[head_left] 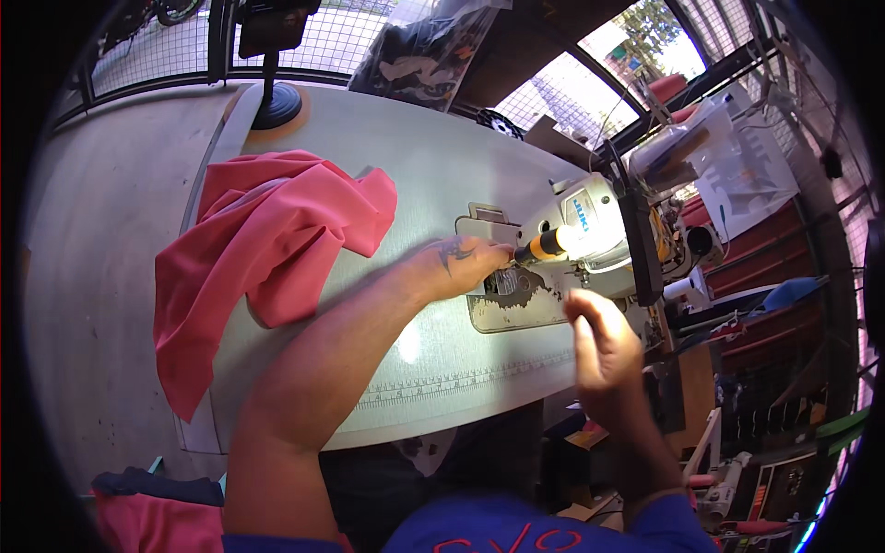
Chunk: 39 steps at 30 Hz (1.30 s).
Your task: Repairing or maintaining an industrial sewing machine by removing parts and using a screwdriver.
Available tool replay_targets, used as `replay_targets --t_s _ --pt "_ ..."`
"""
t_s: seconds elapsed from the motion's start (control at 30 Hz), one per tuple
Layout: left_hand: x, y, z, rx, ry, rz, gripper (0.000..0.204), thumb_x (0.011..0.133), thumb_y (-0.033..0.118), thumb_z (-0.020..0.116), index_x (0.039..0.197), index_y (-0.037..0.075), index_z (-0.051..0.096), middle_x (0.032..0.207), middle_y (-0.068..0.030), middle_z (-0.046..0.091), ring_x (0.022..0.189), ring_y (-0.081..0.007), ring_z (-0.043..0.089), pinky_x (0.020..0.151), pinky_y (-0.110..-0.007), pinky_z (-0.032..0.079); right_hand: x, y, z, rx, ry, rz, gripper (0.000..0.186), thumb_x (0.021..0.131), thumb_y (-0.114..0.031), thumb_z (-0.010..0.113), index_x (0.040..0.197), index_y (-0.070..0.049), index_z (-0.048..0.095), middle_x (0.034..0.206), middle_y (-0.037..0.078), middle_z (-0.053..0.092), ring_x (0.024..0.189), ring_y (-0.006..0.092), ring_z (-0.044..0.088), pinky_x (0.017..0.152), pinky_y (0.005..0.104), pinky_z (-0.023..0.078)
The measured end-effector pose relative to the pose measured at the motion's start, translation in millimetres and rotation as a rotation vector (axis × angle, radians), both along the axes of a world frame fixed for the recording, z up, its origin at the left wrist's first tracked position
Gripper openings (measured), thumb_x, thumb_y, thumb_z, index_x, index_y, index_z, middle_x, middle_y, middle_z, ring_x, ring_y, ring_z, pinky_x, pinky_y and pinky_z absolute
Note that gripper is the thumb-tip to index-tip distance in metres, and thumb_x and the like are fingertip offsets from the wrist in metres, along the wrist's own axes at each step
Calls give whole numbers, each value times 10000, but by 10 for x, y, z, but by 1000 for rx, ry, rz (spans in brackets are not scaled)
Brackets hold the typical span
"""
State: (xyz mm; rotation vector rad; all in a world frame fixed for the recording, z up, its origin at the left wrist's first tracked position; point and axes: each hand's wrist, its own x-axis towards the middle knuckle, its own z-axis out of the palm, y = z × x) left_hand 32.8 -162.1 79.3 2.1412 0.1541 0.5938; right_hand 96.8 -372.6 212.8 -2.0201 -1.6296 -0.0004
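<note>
My left hand [468, 264] reaches across the table to the needle area of a white sewing machine [590, 221]. Its fingers are closed together at the black end of a black-and-yellow cylindrical tool [546, 244]; what they pinch is hidden. Just below them, a gap shows metal parts [502, 281] beside the worn base plate [521, 313]. My right hand [607, 346] is raised nearer to me, to the right of that plate. Its fingers are curled in and slightly blurred, and I cannot make out whether anything is between them.
Crumpled pink fabric [277, 230] lies on the left of the pale tabletop [369, 120]. A printed ruler strip [442, 382] runs along the near edge. A round-based stand [277, 106] rises at the far left. More pink cloth [157, 521] hangs low at the left.
</note>
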Motion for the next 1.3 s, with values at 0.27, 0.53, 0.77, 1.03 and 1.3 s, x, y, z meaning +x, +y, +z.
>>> replay_targets --t_s 0.27,0.53,0.77,1.03,1.3 --pt "23 46 -104 170 -48 -24 308 943 197 414 1179 120 596 996 -125 667 915 -301 645 789 -386 491 135 723 -432 499 437 236 434 938 37 483 1360 78 392 1324 167 497 1079 204 557 958 312 447" --pt "65 80 -141 235 16 -80 198 939 127 462 1103 100 570 1004 -131 647 936 -322 645 779 -393 519 264 964 -607 519 317 313 192 1043 -107 379 1088 12 523 793 72 555 672 120 530 683 262 490" --pt "-85 71 125 200 -26 31 181 873 203 601 983 62 581 923 -132 639 871 -352 636 749 -444 504 277 1062 -592 634 255 313 249 1031 -48 318 1235 -13 456 812 61 523 703 132 526 767 316 510" --pt "-168 -202 646 209 -400 91 406 766 70 639 1155 -9 555 1093 -217 626 1013 -396 604 874 -445 504 314 827 -461 510 -249 287 371 949 50 441 1318 62 482 1284 214 559 1194 332 551 1039 379 407" --pt "-96 -311 741 242 -352 69 250 824 63 659 1060 6 601 983 -159 613 859 -318 631 752 -378 526 629 -296 -496 452 -45 228 239 882 -3 551 1116 45 539 1111 229 598 1015 346 604 924 399 468"
